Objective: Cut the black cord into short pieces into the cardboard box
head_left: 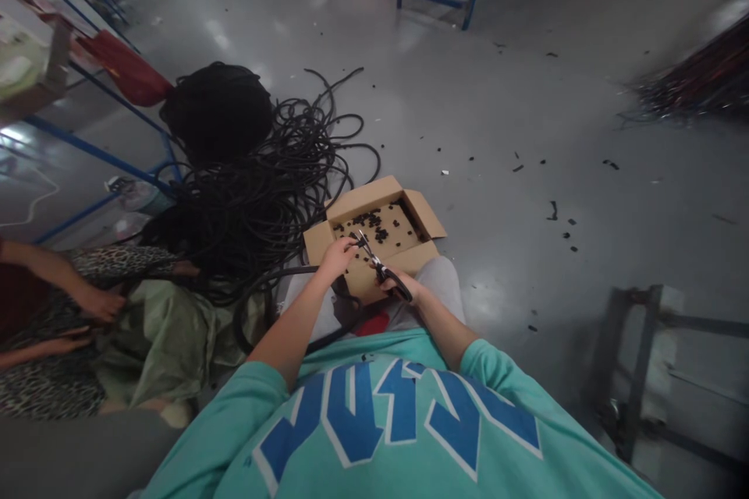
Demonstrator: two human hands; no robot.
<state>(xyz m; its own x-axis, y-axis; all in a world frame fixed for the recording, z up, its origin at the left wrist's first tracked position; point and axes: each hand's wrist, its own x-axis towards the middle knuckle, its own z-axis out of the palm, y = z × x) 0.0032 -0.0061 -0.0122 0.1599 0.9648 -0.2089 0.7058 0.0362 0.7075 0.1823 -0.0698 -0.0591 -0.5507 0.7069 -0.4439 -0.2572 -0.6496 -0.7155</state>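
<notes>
In the head view my right hand (403,285) is wrapped round the black handles of a pair of scissors (383,271). The scissor blades point up and left, parted, towards my left hand (338,257). That hand is closed on the end of a black tube (358,242), close to the blades. Under both hands an open cardboard box (366,199) stands between my knees, with several small black cut pieces (380,234) scattered over its bottom. A loop of black tubing (239,316) runs beside my left forearm and across my lap.
To the left lies a tangled heap of black tubing (251,203), with a large black bundle (216,109) behind it. Another person's hand (102,302) is at the far left. A metal frame (644,366) stands at right. Black scraps (553,210) dot the floor.
</notes>
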